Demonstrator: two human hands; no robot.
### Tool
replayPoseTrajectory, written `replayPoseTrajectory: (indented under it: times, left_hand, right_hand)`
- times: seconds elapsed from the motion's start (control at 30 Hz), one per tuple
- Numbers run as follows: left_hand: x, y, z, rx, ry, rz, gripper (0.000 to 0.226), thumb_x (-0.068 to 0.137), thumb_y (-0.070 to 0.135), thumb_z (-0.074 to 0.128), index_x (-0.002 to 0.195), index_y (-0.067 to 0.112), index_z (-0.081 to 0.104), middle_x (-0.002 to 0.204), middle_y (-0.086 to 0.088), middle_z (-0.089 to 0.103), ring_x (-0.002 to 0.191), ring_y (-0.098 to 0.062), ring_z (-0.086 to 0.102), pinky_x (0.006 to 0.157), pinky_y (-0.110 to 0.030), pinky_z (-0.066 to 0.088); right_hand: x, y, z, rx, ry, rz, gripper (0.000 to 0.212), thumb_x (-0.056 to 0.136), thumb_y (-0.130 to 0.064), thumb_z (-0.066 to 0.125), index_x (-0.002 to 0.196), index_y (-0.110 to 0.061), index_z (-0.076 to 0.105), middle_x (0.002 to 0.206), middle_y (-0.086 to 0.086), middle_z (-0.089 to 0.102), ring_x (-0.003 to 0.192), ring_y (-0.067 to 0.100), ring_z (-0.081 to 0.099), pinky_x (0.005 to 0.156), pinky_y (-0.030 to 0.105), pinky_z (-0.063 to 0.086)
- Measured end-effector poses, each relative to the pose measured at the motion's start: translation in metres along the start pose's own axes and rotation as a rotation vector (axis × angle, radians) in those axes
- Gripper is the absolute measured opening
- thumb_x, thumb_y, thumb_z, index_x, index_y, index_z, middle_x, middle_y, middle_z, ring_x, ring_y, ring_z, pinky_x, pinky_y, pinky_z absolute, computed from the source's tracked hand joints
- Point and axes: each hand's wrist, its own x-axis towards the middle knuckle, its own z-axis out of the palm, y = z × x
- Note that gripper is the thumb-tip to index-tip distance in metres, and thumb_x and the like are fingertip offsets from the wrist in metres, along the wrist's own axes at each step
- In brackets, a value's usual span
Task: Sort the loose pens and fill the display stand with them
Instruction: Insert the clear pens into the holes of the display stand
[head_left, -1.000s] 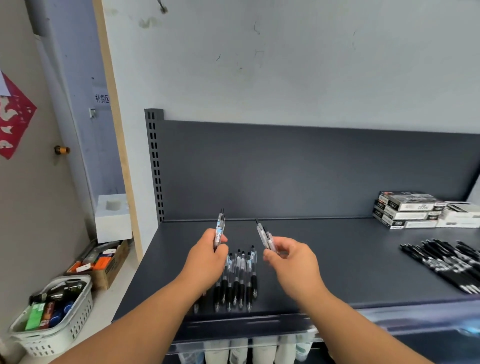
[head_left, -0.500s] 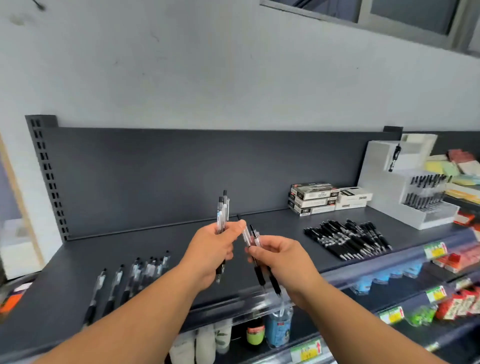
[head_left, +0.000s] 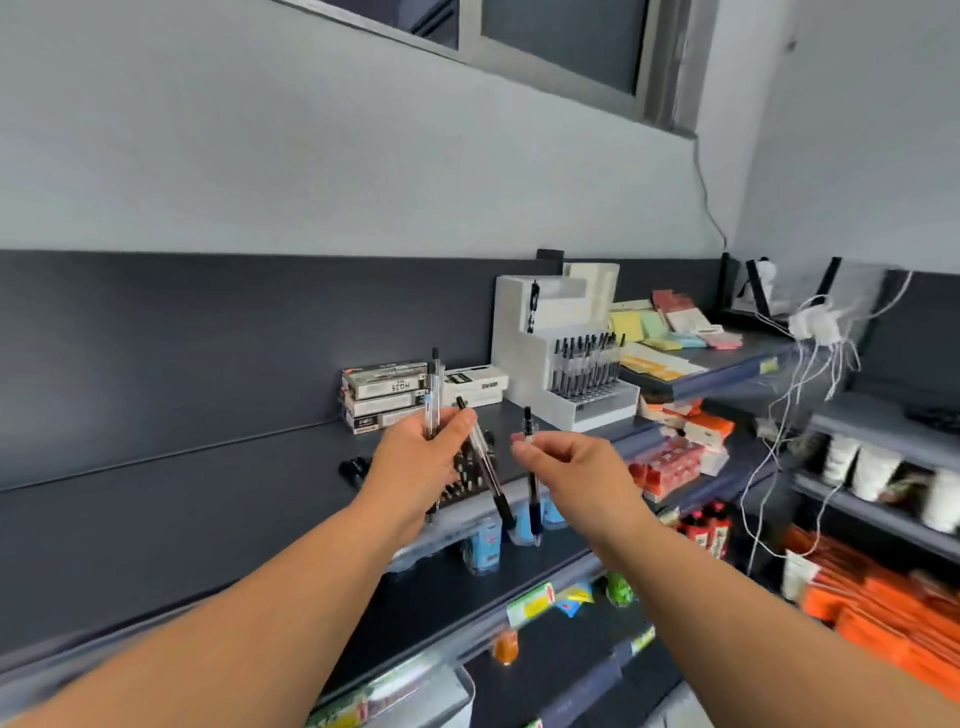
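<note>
Three pens gripped in left hand | one pen pinched by right hand

Dark shelf, white display stand, stacked boxes, loose pens

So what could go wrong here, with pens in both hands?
The left hand grips several pens, and one slanted pen splays away from the bunch; it might slip and fall off the shelf. The right hand pinches a single pen near its top only, so it may swing or drop. The display stand has a crowded lower row, so inserting could knock neighbours.
</note>
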Motion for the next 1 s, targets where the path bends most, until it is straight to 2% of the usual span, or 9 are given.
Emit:
replayPoseTrajectory:
  times: [0.07,0.17,0.23,0.37,0.4,0.5,0.7,0.83,1.0]
  left_hand:
    - [0.009,-0.004,0.028,0.013,0.008,0.01,0.017,0.092,0.033,0.061,0.101,0.019,0.065,0.054,0.014,0.041,0.054,-0.007,0.041,0.057,-0.024,0.04]
    - [0.029,-0.015,0.065,0.028,0.023,0.007,0.017,0.091,0.034,0.061,0.099,0.02,0.065,0.058,0.006,0.034,0.055,-0.013,0.034,0.055,-0.026,0.04]
    - [0.046,-0.02,0.083,0.038,0.025,0.004,0.016,0.092,0.034,0.061,0.098,0.02,0.065,0.058,0.004,0.032,0.056,-0.014,0.032,0.055,-0.026,0.04]
    - [0.096,-0.029,0.113,0.057,0.003,0.029,0.017,0.092,0.035,0.061,0.102,0.023,0.065,0.049,0.012,0.032,0.051,-0.013,0.032,0.058,-0.03,0.041]
    - [0.108,-0.029,0.118,0.069,0.001,0.042,0.016,0.092,0.035,0.061,0.101,0.023,0.065,0.044,0.014,0.033,0.048,-0.012,0.032,0.058,-0.03,0.041]
    - [0.155,-0.027,0.139,0.047,-0.009,0.072,0.006,0.091,0.035,0.062,0.091,0.029,0.064,0.042,0.016,0.039,0.048,-0.01,0.036,0.061,-0.032,0.04]
    - [0.219,-0.023,0.175,0.059,-0.034,0.144,0.005,0.089,0.036,0.063,0.085,0.034,0.061,0.053,0.015,0.047,0.048,-0.005,0.042,0.061,-0.029,0.042]
    - [0.245,-0.031,0.188,0.115,-0.006,0.169,0.005,0.089,0.037,0.064,0.085,0.034,0.062,0.064,0.011,0.054,0.05,-0.003,0.044,0.061,-0.027,0.042]
    - [0.261,-0.034,0.197,0.183,0.086,0.203,0.005,0.089,0.035,0.063,0.085,0.033,0.061,0.061,0.014,0.055,0.044,0.003,0.047,0.056,-0.02,0.037]
  right_hand:
    - [0.014,0.013,-0.027,-0.023,0.025,0.0,0.029,0.09,-0.025,0.065,0.082,0.003,0.066,0.078,0.026,0.056,0.062,0.012,0.04,0.061,0.027,0.036]
    - [0.041,0.037,-0.062,-0.05,0.085,0.027,0.034,0.092,-0.028,0.063,0.076,0.002,0.06,0.06,0.007,0.04,0.057,0.015,0.033,0.057,0.029,0.031]
    - [0.059,0.052,-0.077,-0.074,0.116,0.038,0.039,0.093,-0.031,0.06,0.077,0.004,0.059,0.059,0.008,0.037,0.052,0.014,0.03,0.054,0.027,0.028]
    - [0.111,0.08,-0.1,-0.115,0.206,0.037,0.028,0.091,-0.03,0.063,0.082,-0.004,0.065,0.063,0.002,0.054,0.06,0.016,0.049,0.06,0.03,0.043]
    - [0.123,0.086,-0.104,-0.128,0.237,0.034,0.023,0.09,-0.03,0.066,0.093,-0.007,0.068,0.07,-0.001,0.061,0.064,0.017,0.056,0.064,0.031,0.049]
    - [0.166,0.093,-0.12,-0.148,0.317,0.038,0.037,0.085,-0.03,0.071,0.12,-0.02,0.062,0.086,-0.006,0.072,0.075,0.015,0.069,0.075,0.038,0.058]
    - [0.237,0.089,-0.144,-0.113,0.4,-0.025,0.022,0.089,-0.03,0.066,0.109,-0.02,0.065,0.084,-0.002,0.071,0.06,0.01,0.065,0.057,0.032,0.055]
    - [0.282,0.095,-0.147,-0.155,0.421,-0.072,0.024,0.087,-0.036,0.068,0.109,-0.026,0.065,0.083,-0.011,0.07,0.071,0.011,0.07,0.073,0.037,0.059]
    - [0.328,0.11,-0.143,-0.192,0.302,-0.152,0.016,0.086,-0.036,0.07,0.1,-0.031,0.064,0.084,-0.009,0.07,0.076,0.012,0.069,0.074,0.035,0.057]
